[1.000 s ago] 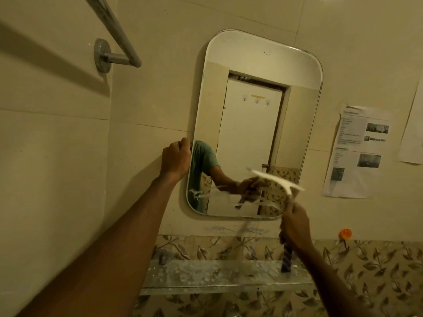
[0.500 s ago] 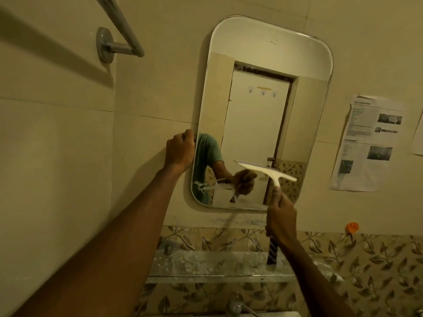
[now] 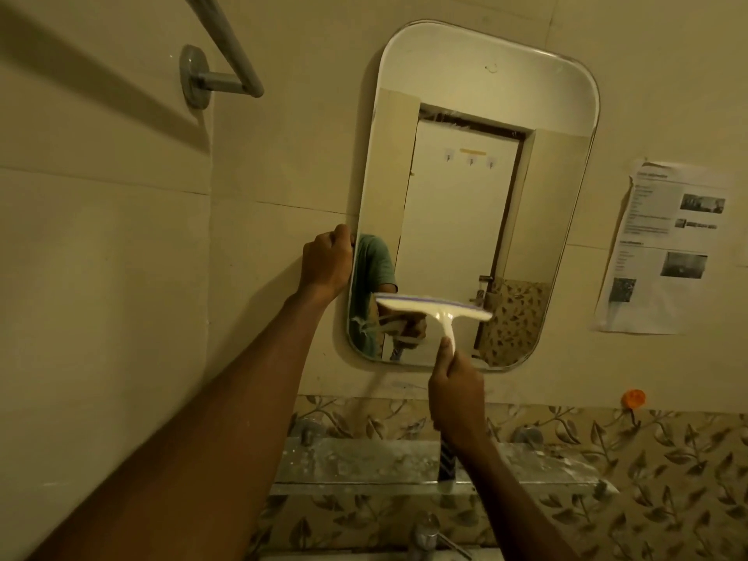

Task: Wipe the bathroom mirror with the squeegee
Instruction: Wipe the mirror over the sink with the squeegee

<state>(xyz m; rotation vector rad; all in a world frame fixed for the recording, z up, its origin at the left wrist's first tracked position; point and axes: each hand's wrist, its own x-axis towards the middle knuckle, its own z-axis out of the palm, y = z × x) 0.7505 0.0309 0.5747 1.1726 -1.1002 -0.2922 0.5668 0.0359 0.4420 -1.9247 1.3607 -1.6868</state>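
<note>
A tall mirror (image 3: 465,188) with rounded corners hangs on the cream tiled wall. My left hand (image 3: 327,262) grips its left edge at mid height. A white squeegee (image 3: 435,307) with a blue-edged blade lies across the lower part of the glass, blade nearly level. My right hand (image 3: 455,392) is closed around its handle just below the mirror's bottom edge. The glass reflects a white door, a green sleeve and the hand with the squeegee.
A metal towel bar (image 3: 220,46) juts from the wall at upper left. Printed paper sheets (image 3: 668,244) are stuck to the wall at right. Below the mirror runs a glass shelf (image 3: 364,467), a tap (image 3: 425,532) beneath it, and an orange hook (image 3: 633,398) at right.
The squeegee has moved left across the lower mirror and its blade has levelled out. My left hand has kept hold of the mirror's left edge. The view shifted slightly.
</note>
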